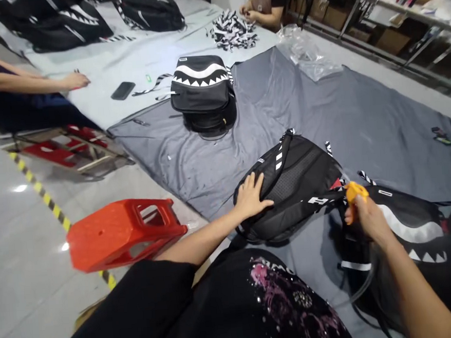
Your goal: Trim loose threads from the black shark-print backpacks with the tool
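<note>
My left hand (pixel 250 197) lies with its fingers spread on the side of a black backpack (pixel 302 168), which rests strap side up on the grey cloth. In my right hand (pixel 368 215) is an orange tool (pixel 355 196), held by its handle at the backpack's right end, near a small red tag (pixel 336 184) and a black-and-white strap. A clear hose seems to hang below that hand. Under and beside my right forearm sits another black backpack (pixel 414 222) with a white toothed-mouth pattern.
A toothed-mouth backpack (pixel 200 88) stands farther back on the grey cloth (pixel 360 108). Beyond are a phone (pixel 123 90), a pile of striped straps (pixel 234 30) and plastic film (pixel 308 50). A red stool (pixel 118 233) stands left. Two other people are at the table.
</note>
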Motion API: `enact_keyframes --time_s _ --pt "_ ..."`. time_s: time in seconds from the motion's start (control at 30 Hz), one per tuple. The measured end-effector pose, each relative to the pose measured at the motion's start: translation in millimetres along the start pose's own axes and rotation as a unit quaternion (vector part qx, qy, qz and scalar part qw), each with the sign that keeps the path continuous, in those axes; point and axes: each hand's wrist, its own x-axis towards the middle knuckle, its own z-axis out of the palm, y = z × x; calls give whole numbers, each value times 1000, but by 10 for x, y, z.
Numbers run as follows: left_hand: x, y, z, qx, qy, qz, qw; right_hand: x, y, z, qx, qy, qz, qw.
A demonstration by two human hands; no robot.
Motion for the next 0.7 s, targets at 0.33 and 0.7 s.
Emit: enact_keyframes --time_s 0.33,0.7 --pt "-216 23 156 -297 -58 4 953 497 -775 297 -362 2 -42 931" --pt "209 -244 118 -530 -248 -310 749 -16 -1362 660 -347 -283 -161 880"
